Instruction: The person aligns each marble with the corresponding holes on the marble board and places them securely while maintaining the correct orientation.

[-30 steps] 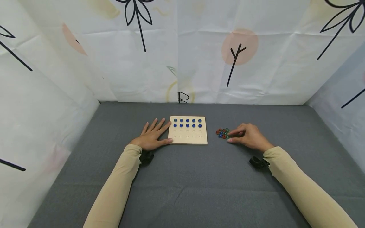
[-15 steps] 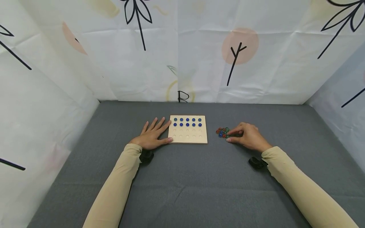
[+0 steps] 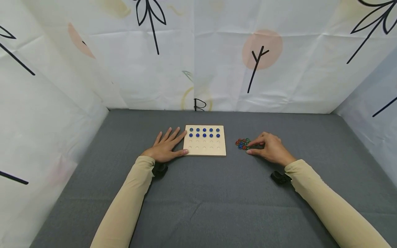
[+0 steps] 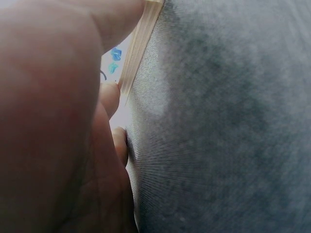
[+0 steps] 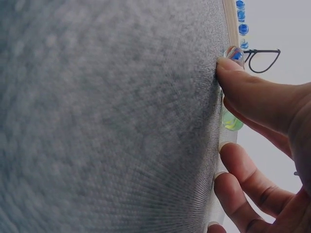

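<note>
In the head view a pale wooden board (image 3: 204, 153) lies flat, with two far rows of blue marbles (image 3: 204, 135) in its hollows. Bare hollows fill the two near rows. My left hand (image 3: 162, 150) lies spread, its thumb and index finger touching the board's left edge. To the board's right sits a loose cluster of red, blue and green marbles (image 3: 240, 146). My right hand (image 3: 270, 148) reaches to its right side, thumb and index tips a little apart beside green marbles. In the right wrist view a multicoloured marble (image 5: 234, 54) shows beyond the thumb and a green marble (image 5: 232, 122) behind the fingers.
A grey cloth (image 3: 198, 199) covers the table. White patterned fabric (image 3: 155, 79) hangs around the back and sides. A black wrist device (image 3: 281, 177) sits under the right wrist, and another (image 3: 159, 170) under the left.
My right hand has edged slightly left beside the marbles. The left hand and board keep their places; the head view has shifted a little.
</note>
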Action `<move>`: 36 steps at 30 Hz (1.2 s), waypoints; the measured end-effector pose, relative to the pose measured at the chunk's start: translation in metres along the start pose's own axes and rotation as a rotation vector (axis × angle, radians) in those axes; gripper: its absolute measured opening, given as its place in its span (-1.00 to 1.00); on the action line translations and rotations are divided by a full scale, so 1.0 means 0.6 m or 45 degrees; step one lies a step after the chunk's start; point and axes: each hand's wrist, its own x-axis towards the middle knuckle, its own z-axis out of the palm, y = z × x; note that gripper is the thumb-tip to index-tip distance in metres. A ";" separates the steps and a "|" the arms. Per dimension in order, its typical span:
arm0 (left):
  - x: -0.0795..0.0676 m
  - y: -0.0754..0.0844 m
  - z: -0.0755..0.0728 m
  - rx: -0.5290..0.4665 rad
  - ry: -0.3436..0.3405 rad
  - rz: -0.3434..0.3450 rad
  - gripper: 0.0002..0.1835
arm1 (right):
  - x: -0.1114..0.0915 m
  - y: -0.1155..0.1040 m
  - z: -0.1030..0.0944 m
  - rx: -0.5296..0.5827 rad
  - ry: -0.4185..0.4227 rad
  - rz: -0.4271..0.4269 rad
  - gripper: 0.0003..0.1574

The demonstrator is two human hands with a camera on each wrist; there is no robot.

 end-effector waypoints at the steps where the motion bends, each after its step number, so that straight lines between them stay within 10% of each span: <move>1: 0.000 0.000 0.000 0.001 0.000 0.000 -0.05 | 0.000 0.000 0.000 0.000 0.000 -0.002 -0.76; 36: -0.016 0.030 -0.019 0.038 -0.014 -0.012 -0.09 | 0.014 -0.061 -0.004 0.088 0.054 -0.016 -0.71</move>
